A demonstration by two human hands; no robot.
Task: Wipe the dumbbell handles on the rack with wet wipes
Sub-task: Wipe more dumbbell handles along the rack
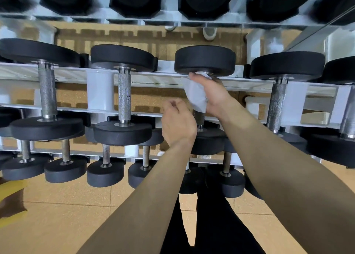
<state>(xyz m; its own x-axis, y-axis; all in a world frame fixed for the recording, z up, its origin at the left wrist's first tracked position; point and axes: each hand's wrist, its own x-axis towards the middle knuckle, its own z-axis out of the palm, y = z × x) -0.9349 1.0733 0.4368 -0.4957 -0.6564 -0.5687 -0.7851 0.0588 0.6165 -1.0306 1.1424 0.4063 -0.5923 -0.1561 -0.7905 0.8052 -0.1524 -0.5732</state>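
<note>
Noted right hand (211,92) at middle tier of white rack (99,92), fingers clamped round a white wet wipe (196,96) wrapped over the upper end of a dumbbell handle (198,117), just under the far black head (205,60). Found left hand (177,123) just beside and below, near the handle's bare lower stretch, fingers curled in, nothing seen in them. Logged more dumbbells either side, and on tiers above and below.

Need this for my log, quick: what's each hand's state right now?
Left hand: fingers curled, nothing visible in it.
Right hand: grips the wet wipe around a dumbbell handle.
</note>
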